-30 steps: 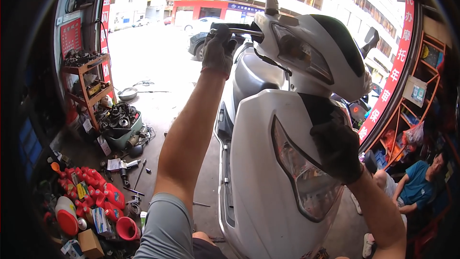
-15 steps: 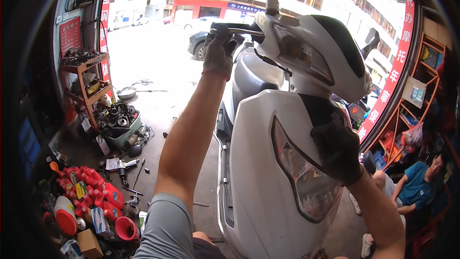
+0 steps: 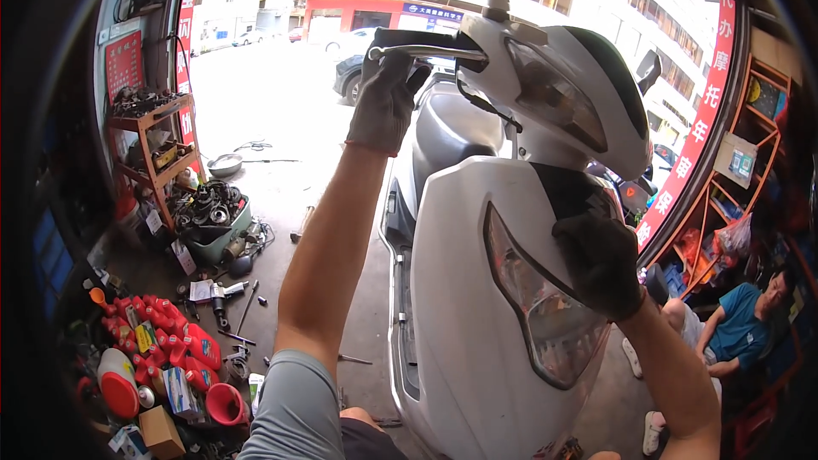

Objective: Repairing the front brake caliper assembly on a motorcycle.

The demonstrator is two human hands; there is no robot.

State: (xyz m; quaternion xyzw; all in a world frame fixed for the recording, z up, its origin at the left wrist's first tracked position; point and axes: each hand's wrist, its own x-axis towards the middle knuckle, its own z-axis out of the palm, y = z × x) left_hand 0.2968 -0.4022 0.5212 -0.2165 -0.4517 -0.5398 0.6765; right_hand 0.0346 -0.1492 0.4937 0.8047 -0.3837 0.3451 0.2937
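Note:
A white scooter [image 3: 464, 290] stands front-on to me, its handlebar end with black grip [image 3: 417, 37] and silver lever [image 3: 426, 51] at upper left. My left hand [image 3: 383, 102], in a grey knit glove, is closed round the grip, with the lever passing in front of its fingers. My right hand [image 3: 596, 264], in a black glove, is curled into a fist against the dark panel [image 3: 573, 192] on the scooter's front, above the lower headlamp [image 3: 545, 324]. Whatever those curled fingers hold, if anything, is hidden. The upper headlamp [image 3: 558, 94] sits beside the handlebar.
Red bottles [image 3: 162, 332], a red funnel [image 3: 225, 405] and loose tools [image 3: 220, 302] lie on the floor at left. Behind them stand a parts tub [image 3: 226, 238] and an orange shelf [image 3: 153, 149]. At right, a person [image 3: 737, 324] sits near a rack [image 3: 767, 111].
The handlebar and headlamp housing have turned slightly to the right. My left hand has shifted a little left and down, with more of the lever showing. My right hand stays nearly in place.

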